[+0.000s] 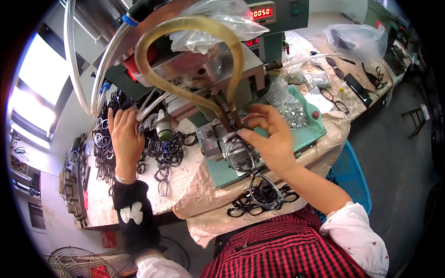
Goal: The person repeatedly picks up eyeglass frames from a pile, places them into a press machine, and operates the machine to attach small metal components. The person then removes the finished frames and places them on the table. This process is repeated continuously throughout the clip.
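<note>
My right hand [272,139] is closed, thumb and fingers pinched at the upper end of a dark eyeglass frame [253,173]. That end lies at the small metal fixture, right under two copper-coloured prongs [227,119] of a bench machine [232,65]. The frame's other ring hangs toward me, over the front edge of the machine's green base [222,175]. What exactly the fingertips pinch is partly hidden. My left hand [124,139], fingers stretched out, rests over a heap of black eyeglass frames [170,150] left of the machine, beside a grey cylinder with a green end [164,129].
A green tray [311,124] of small shiny metal parts stands right of the fixture. More black frames [243,204] lie on the paper-covered ledge before me. A thick yellowish hose [185,23] loops above. A blue basket [354,173] stands at lower right, a fan [76,262] at lower left.
</note>
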Available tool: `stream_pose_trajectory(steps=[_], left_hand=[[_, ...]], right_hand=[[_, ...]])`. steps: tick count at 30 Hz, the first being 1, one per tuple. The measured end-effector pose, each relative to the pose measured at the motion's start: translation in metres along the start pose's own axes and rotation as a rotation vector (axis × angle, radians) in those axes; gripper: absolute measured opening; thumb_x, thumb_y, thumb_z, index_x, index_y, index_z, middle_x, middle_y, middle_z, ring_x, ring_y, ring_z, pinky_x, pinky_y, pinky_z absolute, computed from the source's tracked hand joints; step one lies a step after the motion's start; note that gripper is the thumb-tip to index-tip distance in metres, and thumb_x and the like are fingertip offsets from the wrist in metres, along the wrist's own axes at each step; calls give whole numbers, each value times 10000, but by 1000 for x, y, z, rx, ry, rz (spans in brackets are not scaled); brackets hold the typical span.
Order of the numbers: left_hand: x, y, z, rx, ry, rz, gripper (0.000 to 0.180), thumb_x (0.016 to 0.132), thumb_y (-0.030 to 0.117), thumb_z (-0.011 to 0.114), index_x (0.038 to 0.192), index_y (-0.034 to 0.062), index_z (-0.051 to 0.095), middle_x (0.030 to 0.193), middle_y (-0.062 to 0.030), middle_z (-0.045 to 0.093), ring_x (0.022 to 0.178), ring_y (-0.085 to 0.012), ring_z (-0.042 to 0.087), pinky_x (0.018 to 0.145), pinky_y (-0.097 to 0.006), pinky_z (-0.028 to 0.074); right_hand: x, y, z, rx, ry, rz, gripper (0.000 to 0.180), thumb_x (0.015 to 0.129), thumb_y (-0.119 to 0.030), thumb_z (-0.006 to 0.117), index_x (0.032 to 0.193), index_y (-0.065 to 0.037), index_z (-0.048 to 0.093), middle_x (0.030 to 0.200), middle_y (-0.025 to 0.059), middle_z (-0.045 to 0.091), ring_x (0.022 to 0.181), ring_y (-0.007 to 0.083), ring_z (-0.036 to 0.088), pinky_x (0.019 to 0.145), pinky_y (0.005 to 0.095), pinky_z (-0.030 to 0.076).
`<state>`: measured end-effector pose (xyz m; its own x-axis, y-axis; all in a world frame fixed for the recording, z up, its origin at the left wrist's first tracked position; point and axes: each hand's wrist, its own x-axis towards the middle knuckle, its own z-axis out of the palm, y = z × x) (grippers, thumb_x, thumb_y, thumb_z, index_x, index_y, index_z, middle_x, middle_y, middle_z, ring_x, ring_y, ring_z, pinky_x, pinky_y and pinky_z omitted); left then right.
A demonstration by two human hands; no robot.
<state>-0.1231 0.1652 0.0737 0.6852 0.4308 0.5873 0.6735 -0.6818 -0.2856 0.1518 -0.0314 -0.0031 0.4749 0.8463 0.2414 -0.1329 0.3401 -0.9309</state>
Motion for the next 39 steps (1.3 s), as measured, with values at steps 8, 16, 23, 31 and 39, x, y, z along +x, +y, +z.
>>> stream_pose_trajectory(steps=[8, 16, 23, 31, 39], left_hand=[[5, -16, 0, -568, 27, -418, 213, 1018, 185, 528, 1057, -6, 612, 724, -31, 519, 649, -198, 545, 585, -336, 430], [-69, 175, -54, -1828, -205, -860, 389, 1056, 435, 407, 991, 66, 514, 776, -132, 617, 649, -171, 572, 555, -282, 454], [-20, 237, -42, -2572, -797, -1130, 349, 1083, 331, 334, 960, 42, 487, 860, -275, 699, 663, -312, 683, 655, -378, 588], [-25, 241, -31, -2470, -751, -1098, 293, 1066, 288, 380, 956, 45, 502, 859, -289, 697, 690, -306, 691, 685, -376, 593], [-75, 231, -18, -2582, -861, -693, 477, 1074, 423, 387, 1170, -3, 581, 1058, -208, 704, 1008, -254, 663, 862, -328, 523]], right_hand=[[-21, -31, 11, 78, 39, 111, 480, 885, 37, 641, 1336, 33, 478, 1157, 122, 656, 1098, 158, 610, 952, 292, 471], [-21, -9, -90, -1050, 91, -171, 284, 780, -126, 747, 1046, -37, 710, 1000, 126, 714, 1018, 318, 644, 886, 436, 501], [3, 41, -126, -1343, 173, -328, 112, 773, -125, 749, 863, -82, 698, 818, 78, 651, 845, 307, 617, 733, 422, 496], [22, 34, -122, -915, 323, -92, 124, 846, -146, 710, 921, -47, 720, 868, 125, 715, 810, 276, 698, 737, 363, 533], [10, 42, -127, -968, 305, -148, 128, 841, -86, 707, 952, -23, 704, 866, 110, 704, 784, 225, 683, 729, 330, 530]])
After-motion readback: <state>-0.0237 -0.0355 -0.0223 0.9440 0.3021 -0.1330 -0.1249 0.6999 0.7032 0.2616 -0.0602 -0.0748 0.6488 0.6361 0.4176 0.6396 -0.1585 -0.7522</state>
